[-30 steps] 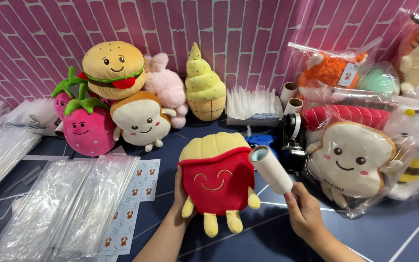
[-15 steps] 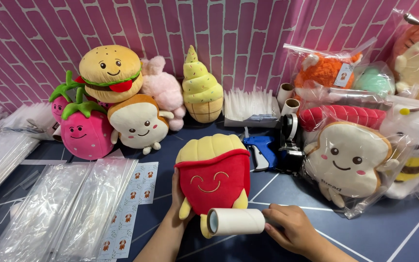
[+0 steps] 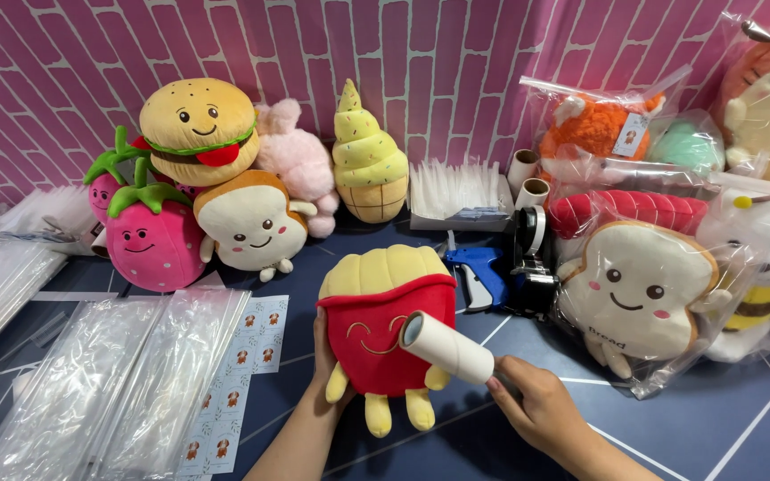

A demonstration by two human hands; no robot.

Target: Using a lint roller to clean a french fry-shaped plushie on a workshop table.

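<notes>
Two hands busy: left hand [image 3: 324, 356] grips fuzzy fries plush [image 3: 385, 334]; right hand [image 3: 536, 411] grasps white cylindrical lint roller [image 3: 447, 346].

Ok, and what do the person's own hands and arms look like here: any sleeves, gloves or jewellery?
Both the left hand and the right hand are bare, with no gloves. Both forearms are uncovered as far as the frame shows, so no sleeves are visible. No rings, watch or bracelets show. The right hand's fingernails look pink.

The left hand [image 3: 323, 352] grips the fries plush [image 3: 385, 334] by its side. The right hand [image 3: 541, 414] holds a white lint roller [image 3: 447, 346] against the plush's front. Right of the plush lies a blue tagging gun [image 3: 483, 276]; left of it, a sticker sheet [image 3: 247, 356].
</notes>
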